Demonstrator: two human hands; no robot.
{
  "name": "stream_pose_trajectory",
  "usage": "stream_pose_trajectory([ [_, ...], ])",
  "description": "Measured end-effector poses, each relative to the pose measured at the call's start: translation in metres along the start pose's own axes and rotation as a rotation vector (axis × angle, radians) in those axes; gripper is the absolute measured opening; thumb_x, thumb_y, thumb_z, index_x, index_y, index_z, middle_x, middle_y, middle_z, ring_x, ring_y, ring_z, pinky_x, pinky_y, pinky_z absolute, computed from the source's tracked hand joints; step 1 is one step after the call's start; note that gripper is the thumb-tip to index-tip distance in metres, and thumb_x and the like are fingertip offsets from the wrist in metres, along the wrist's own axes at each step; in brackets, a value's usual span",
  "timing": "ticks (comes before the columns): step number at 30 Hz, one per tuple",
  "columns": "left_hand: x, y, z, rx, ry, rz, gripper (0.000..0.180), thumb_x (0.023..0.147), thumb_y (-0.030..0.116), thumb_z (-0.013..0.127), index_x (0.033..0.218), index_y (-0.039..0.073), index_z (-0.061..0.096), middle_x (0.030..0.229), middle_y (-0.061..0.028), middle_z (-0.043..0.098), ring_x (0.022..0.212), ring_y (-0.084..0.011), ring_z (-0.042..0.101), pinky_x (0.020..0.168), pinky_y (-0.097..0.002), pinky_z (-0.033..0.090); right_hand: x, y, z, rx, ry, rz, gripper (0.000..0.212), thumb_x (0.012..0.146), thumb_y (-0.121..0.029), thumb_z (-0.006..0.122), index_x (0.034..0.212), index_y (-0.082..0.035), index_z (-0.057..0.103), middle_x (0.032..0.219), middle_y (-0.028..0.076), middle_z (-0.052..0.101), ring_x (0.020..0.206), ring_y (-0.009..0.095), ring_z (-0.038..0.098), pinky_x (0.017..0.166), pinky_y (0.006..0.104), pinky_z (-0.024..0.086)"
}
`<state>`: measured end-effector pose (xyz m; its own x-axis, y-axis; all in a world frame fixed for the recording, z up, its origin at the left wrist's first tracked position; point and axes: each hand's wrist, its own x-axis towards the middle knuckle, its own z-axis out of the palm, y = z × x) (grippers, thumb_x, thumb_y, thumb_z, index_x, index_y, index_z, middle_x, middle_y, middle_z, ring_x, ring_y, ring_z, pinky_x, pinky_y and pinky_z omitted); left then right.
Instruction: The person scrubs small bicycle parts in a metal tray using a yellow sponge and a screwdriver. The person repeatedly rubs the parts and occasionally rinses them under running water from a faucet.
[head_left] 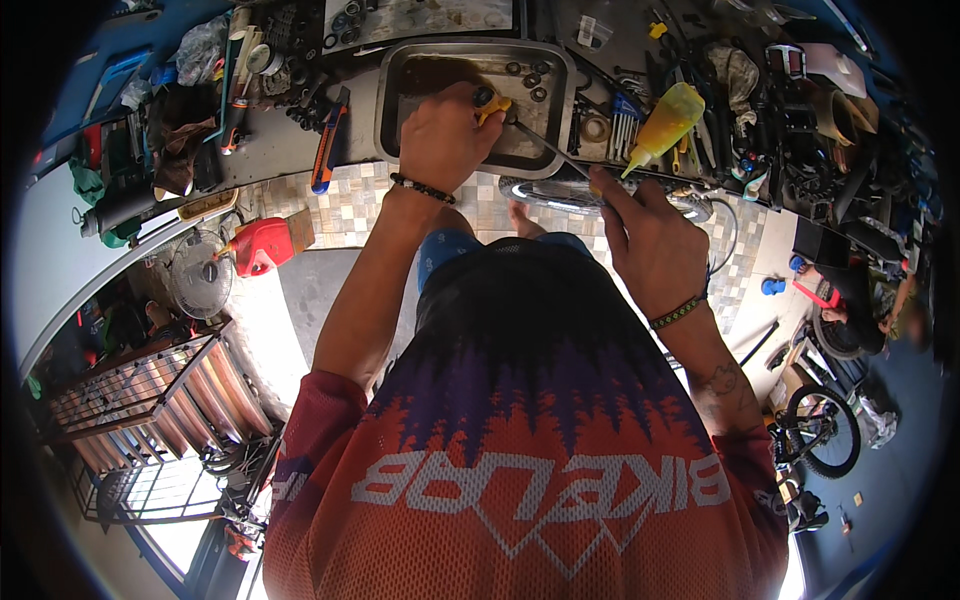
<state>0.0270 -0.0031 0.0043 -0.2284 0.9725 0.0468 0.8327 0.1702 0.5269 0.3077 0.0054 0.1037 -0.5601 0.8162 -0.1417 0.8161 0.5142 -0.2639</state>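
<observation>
Over the metal tray, my left hand is closed on a small yellow and black part. My right hand, to the right at the bench's near edge, grips a thin metal-shafted tool that looks like a screwdriver; its handle is mostly hidden by my fingers. The shaft slants up and left, with its far end close to the yellow and black part. I cannot tell whether they touch. Dark fluid lies in the tray, and several black rings rest at its far right.
An orange and blue utility knife lies left of the tray. A squeeze bottle of yellow liquid is at the right, near a tape roll and many tools. Below the bench are a bicycle wheel, a red jerrycan and a fan.
</observation>
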Motion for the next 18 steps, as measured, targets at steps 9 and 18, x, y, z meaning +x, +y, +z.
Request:
stream_pose_trajectory([
  [9, 0.0, -0.001, 0.001, -0.048, 0.022, 0.066, 0.027, 0.091, 0.029, 0.085, 0.105, 0.008, 0.077, 0.102, -0.0138, 0.08, 0.093, -0.0397, 0.077, 0.08, -0.0481, 0.063, 0.0, -0.006, 0.003, -0.086, -0.003, -0.033, 0.042, 0.101, -0.029, 0.074, 0.143, -0.026, 0.073, 0.098, 0.009, 0.068, 0.076, 0.028, 0.077, 0.06, 0.0419, 0.061],
  [18, 0.001, -0.006, 0.013, -0.166, 0.075, 0.091, 0.03, 0.09, 0.036, 0.087, 0.1, 0.008, 0.086, 0.092, -0.0173, 0.081, 0.085, -0.0391, 0.079, 0.077, -0.0473, 0.063, 0.002, -0.012, 0.001, -0.06, -0.025, -0.037, 0.046, 0.101, -0.039, 0.075, 0.142, -0.019, 0.071, 0.1, 0.012, 0.07, 0.078, 0.028, 0.078, 0.061, 0.0403, 0.061],
])
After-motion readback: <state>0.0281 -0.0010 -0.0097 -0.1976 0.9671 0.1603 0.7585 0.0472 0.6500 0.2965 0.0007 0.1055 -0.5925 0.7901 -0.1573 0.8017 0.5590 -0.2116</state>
